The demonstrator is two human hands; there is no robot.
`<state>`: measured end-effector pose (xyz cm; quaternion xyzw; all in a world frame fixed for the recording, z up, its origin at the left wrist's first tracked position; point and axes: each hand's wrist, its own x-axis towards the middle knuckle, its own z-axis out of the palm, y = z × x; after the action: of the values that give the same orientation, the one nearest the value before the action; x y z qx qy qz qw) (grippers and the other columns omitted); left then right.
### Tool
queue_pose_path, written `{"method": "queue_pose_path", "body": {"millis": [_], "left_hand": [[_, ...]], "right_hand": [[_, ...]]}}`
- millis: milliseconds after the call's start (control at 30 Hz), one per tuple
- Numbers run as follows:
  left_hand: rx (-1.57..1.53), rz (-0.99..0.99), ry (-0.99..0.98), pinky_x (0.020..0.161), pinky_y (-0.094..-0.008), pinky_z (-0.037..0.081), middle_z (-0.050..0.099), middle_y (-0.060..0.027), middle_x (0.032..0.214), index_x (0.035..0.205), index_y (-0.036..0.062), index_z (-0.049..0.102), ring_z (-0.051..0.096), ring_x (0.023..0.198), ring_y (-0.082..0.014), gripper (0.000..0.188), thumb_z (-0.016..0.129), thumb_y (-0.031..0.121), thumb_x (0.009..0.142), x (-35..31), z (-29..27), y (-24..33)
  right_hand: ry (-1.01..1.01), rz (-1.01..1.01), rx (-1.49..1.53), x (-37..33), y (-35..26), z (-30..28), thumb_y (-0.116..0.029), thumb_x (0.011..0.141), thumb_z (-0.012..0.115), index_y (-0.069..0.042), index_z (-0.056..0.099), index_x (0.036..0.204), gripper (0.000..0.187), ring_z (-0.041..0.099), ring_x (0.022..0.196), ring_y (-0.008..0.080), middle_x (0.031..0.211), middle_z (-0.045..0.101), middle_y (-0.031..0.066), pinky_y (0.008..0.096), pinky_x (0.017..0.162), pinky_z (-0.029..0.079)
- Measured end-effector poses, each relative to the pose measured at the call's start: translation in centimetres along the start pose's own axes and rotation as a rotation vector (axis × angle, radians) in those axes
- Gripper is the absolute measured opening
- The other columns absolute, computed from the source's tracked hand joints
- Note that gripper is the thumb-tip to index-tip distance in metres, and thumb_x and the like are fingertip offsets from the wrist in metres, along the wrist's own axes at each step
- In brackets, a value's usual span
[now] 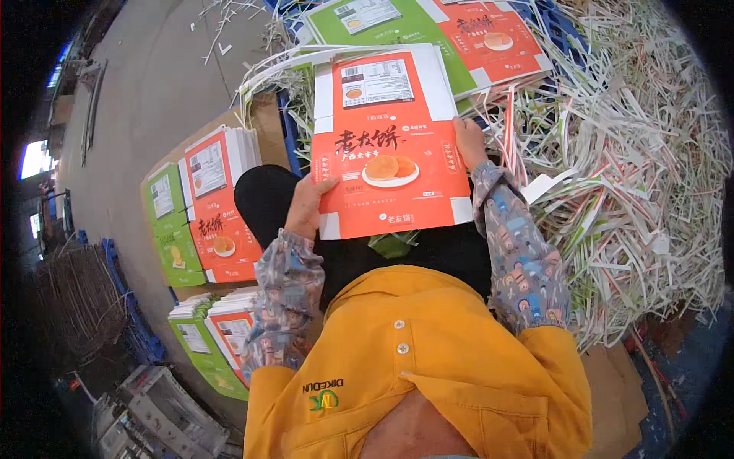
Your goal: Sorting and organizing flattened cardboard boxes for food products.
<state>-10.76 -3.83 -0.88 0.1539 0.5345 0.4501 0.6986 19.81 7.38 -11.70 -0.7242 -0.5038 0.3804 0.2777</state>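
Between the left grip [307, 205] and right grip [471, 142], both clasping its side edges, a red-and-white carton stack [390, 141] shows its printed face; even pressure should keep it square.

Stacked red and green carton sheets [222, 214] lie on brown cardboard [269, 128].
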Motion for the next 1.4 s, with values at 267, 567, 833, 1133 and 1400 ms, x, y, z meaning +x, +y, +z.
{"method": "queue_pose_path", "body": {"millis": [267,567,833,1133,1400], "left_hand": [[0.301,0.045,-0.025,0.076,-0.0304,0.047,0.057,-0.0114,0.100,0.107,-0.0038,0.047,0.058,0.085,-0.0175,0.035,0.057,0.005,0.074,-2.6,-2.1,9.8],[0.546,-0.067,-0.033,0.078,-0.0280,0.045,0.058,-0.0090,0.099,0.106,-0.0032,0.049,0.058,0.084,-0.0156,0.040,0.061,0.007,0.069,-5.0,-8.8,17.6],[0.802,-0.141,-0.108,0.081,-0.0276,0.043,0.056,-0.0072,0.102,0.112,-0.0027,0.045,0.055,0.089,-0.0141,0.050,0.063,0.010,0.068,-8.3,-13.9,21.3],[0.819,-0.137,0.083,0.085,-0.0278,0.040,0.055,-0.0067,0.105,0.113,-0.0008,0.045,0.053,0.092,-0.0136,0.049,0.062,0.007,0.068,-15.4,-15.4,20.5],[0.727,-0.149,0.153,0.079,-0.0250,0.043,0.056,-0.0060,0.102,0.111,-0.0023,0.046,0.054,0.089,-0.0119,0.046,0.062,0.008,0.069,-15.8,-16.9,19.5]], "right_hand": [[-0.134,-0.288,0.181,-5.2,-5.6,-1.6,-0.028,0.082,0.048,0.002,0.045,0.077,0.031,0.049,0.060,0.0317,0.063,0.048,0.0191,0.0360,0.057,0.038],[-0.590,-0.533,-0.625,-4.6,-6.8,-7.9,-0.027,0.083,0.044,-0.006,0.048,0.083,0.021,0.055,0.068,0.0330,0.070,0.052,0.0167,0.0398,0.056,0.042],[-0.223,-0.656,-1.024,3.8,-0.3,-16.0,-0.019,0.081,0.046,-0.010,0.054,0.090,0.015,0.056,0.077,0.0312,0.081,0.057,0.0170,0.0385,0.065,0.045],[0.167,-0.756,-1.122,15.1,3.9,-28.0,-0.019,0.081,0.048,-0.008,0.054,0.094,0.019,0.055,0.081,0.0307,0.086,0.057,0.0166,0.0372,0.070,0.043],[0.539,-0.897,-1.188,15.3,-8.2,-22.6,-0.020,0.080,0.050,-0.007,0.055,0.098,0.022,0.054,0.086,0.0301,0.091,0.057,0.0162,0.0359,0.075,0.042]]}}
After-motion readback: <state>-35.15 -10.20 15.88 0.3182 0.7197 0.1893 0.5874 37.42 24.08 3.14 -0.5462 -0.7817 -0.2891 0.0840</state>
